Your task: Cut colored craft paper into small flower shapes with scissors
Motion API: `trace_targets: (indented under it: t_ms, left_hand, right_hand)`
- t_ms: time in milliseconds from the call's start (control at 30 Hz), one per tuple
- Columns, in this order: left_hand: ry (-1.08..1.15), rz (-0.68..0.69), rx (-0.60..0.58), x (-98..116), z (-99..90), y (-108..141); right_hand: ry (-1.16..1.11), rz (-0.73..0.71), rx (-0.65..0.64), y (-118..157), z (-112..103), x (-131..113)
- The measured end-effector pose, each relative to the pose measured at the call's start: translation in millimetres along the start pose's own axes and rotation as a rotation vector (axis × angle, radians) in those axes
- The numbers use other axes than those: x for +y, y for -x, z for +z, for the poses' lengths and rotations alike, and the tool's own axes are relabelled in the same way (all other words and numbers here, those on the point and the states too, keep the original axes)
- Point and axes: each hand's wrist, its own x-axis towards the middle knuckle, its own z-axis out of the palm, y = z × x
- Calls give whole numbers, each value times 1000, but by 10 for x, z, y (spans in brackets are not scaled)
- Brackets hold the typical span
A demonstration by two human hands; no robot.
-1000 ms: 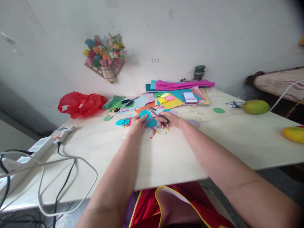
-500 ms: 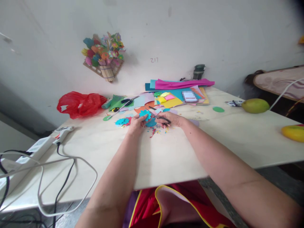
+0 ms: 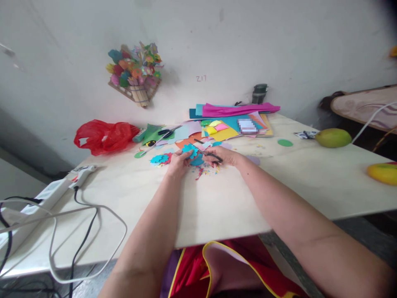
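My left hand [image 3: 180, 160] pinches a blue scalloped paper piece [image 3: 190, 150] by its lower edge. In my right hand [image 3: 221, 155] is a pair of scissors [image 3: 214, 157], its blades pointing left and reaching the paper's right edge. Below the hands lie a blue paper disc [image 3: 197, 159] and a scatter of small paper scraps [image 3: 203, 171]. Just left of my left hand rests a pile of blue scalloped cutouts [image 3: 159, 159], with red ones showing beside them.
A red plastic bag [image 3: 105, 137] sits at the back left, near a second pair of scissors [image 3: 166, 133]. Coloured paper sheets [image 3: 229, 132] are stacked at the back. Mangoes [image 3: 333, 138] lie on the right. A power strip [image 3: 46, 192] and loose cables occupy the left side.
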Motion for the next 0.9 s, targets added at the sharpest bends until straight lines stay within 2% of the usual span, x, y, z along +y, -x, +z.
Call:
trace_targets:
  t_ms: [600, 900]
  left_hand:
    - [6, 7, 17, 7, 19, 13]
    - [-1, 0, 12, 5, 12, 0]
  right_hand:
    - [64, -12, 26, 32, 20, -47]
    - [5, 11, 28, 29, 24, -58]
